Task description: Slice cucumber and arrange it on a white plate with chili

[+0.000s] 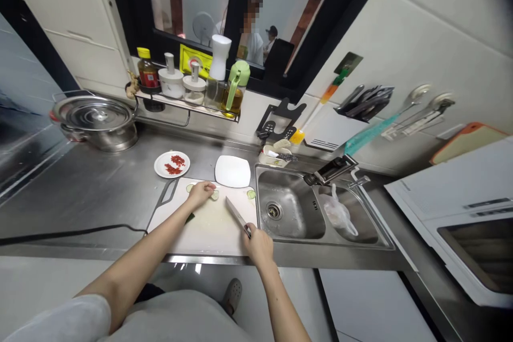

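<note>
My right hand (pixel 258 246) is closed round the handle of a kitchen knife (pixel 236 211). The blade points up and left over the white cutting board (pixel 216 235). My left hand (pixel 200 193) is over the board's far part, its fingers drawn together at a pale green cucumber slice (pixel 215 195). Another slice (pixel 189 188) shows just left of that hand. At the board's right edge lie more cucumber slices (pixel 251 194). A dark green piece (pixel 189 217), perhaps cucumber, is partly hidden by my left forearm.
Behind the board are an empty white plate (pixel 232 171) and a plate with chopped red pieces (pixel 159 166). A double sink (pixel 290 227) adjoins on the right, a plastic bag (pixel 339 214) in its second basin. A lidded steel pot (pixel 116 136) stands left, beside a seasoning rack (pixel 172 97).
</note>
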Action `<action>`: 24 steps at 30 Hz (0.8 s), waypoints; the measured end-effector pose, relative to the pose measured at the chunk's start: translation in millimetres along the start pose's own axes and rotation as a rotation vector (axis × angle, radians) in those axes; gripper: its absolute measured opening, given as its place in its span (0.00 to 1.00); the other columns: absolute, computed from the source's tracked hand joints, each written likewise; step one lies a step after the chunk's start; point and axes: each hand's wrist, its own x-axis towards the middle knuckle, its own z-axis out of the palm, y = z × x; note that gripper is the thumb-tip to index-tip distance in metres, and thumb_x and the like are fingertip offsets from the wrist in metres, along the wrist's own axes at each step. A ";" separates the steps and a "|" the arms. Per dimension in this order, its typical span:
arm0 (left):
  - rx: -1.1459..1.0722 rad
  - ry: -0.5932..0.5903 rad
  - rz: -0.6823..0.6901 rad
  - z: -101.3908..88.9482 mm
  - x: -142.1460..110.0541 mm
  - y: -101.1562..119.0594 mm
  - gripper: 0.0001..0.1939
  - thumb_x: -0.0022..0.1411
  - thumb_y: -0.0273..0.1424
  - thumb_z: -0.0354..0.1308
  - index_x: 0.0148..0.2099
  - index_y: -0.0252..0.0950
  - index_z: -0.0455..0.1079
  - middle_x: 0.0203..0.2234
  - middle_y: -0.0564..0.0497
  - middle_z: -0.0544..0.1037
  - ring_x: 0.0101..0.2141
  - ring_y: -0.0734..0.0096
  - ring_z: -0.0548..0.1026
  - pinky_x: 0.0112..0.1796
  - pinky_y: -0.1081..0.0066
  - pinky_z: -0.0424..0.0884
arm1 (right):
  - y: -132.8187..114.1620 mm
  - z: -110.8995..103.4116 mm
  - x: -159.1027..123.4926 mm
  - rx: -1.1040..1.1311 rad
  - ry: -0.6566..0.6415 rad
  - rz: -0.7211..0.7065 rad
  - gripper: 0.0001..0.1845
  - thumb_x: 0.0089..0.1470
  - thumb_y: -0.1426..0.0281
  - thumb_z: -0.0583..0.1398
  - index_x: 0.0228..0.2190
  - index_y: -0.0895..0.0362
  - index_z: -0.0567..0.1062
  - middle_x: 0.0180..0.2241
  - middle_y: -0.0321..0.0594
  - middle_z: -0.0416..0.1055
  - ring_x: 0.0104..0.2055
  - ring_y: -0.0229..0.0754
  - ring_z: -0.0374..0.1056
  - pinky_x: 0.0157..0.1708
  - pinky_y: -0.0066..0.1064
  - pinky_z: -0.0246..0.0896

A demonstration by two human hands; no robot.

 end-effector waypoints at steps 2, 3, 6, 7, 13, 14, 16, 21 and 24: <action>0.093 -0.007 0.006 -2.0 6.4 2.2 0.11 0.54 0.29 0.55 0.39 0.38 0.74 0.28 0.54 0.79 0.29 0.73 0.75 0.32 0.75 0.66 | 2.9 3.1 -1.8 0.011 -0.007 0.021 0.16 0.60 0.63 0.51 0.46 0.50 0.73 0.36 0.44 0.77 0.41 0.45 0.73 0.36 0.30 0.56; 0.125 -0.009 0.014 -3.5 8.8 3.6 0.10 0.53 0.29 0.55 0.38 0.38 0.75 0.28 0.54 0.80 0.30 0.72 0.75 0.33 0.75 0.66 | 4.6 4.3 -2.4 0.015 -0.010 0.031 0.16 0.60 0.62 0.51 0.46 0.50 0.73 0.36 0.44 0.77 0.41 0.45 0.73 0.36 0.30 0.56; 0.211 -0.024 0.048 -8.0 13.0 7.7 0.11 0.52 0.28 0.55 0.38 0.40 0.76 0.30 0.53 0.80 0.34 0.69 0.75 0.36 0.74 0.65 | 9.3 7.2 -3.9 0.025 -0.016 0.053 0.17 0.60 0.62 0.50 0.46 0.51 0.73 0.37 0.45 0.77 0.41 0.44 0.72 0.37 0.30 0.57; 0.225 -0.030 0.059 -9.0 13.3 8.9 0.11 0.53 0.28 0.55 0.38 0.40 0.76 0.32 0.52 0.80 0.35 0.68 0.75 0.37 0.73 0.65 | 10.5 8.0 -4.4 0.028 -0.017 0.059 0.17 0.60 0.62 0.50 0.46 0.51 0.73 0.37 0.45 0.77 0.42 0.44 0.72 0.37 0.30 0.57; 0.460 -0.038 0.153 -10.0 6.0 16.9 0.13 0.57 0.29 0.51 0.41 0.42 0.75 0.39 0.49 0.79 0.41 0.63 0.74 0.40 0.70 0.64 | 12.1 10.6 -6.0 0.031 -0.018 0.069 0.18 0.61 0.62 0.49 0.46 0.50 0.73 0.39 0.45 0.77 0.42 0.46 0.72 0.37 0.31 0.58; 0.498 -0.034 0.177 -10.0 4.6 18.3 0.14 0.58 0.28 0.51 0.41 0.42 0.75 0.40 0.49 0.79 0.42 0.63 0.74 0.40 0.70 0.64 | 11.4 10.4 -5.8 0.029 -0.019 0.066 0.18 0.61 0.61 0.49 0.46 0.50 0.72 0.39 0.45 0.77 0.42 0.46 0.72 0.37 0.31 0.58; 0.516 -0.015 0.206 -11.1 2.2 20.8 0.14 0.58 0.28 0.51 0.42 0.42 0.75 0.42 0.49 0.78 0.43 0.63 0.73 0.40 0.70 0.65 | 9.6 10.0 -5.1 0.029 -0.015 0.060 0.17 0.61 0.61 0.50 0.46 0.51 0.72 0.38 0.45 0.77 0.42 0.46 0.73 0.37 0.31 0.58; 0.367 0.134 0.125 -27.2 -12.4 17.1 0.13 0.59 0.32 0.52 0.43 0.40 0.74 0.42 0.48 0.78 0.41 0.64 0.74 0.42 0.69 0.66 | 4.7 12.5 -0.9 0.046 0.013 0.067 0.18 0.59 0.60 0.51 0.46 0.53 0.72 0.37 0.46 0.77 0.42 0.46 0.73 0.39 0.32 0.58; 0.319 0.187 0.088 -44.5 -40.5 3.6 0.14 0.59 0.35 0.53 0.44 0.39 0.74 0.41 0.48 0.77 0.39 0.65 0.74 0.42 0.69 0.67 | 4.0 17.9 2.8 0.036 0.022 0.087 0.20 0.59 0.59 0.52 0.49 0.54 0.70 0.38 0.47 0.77 0.42 0.47 0.73 0.39 0.32 0.58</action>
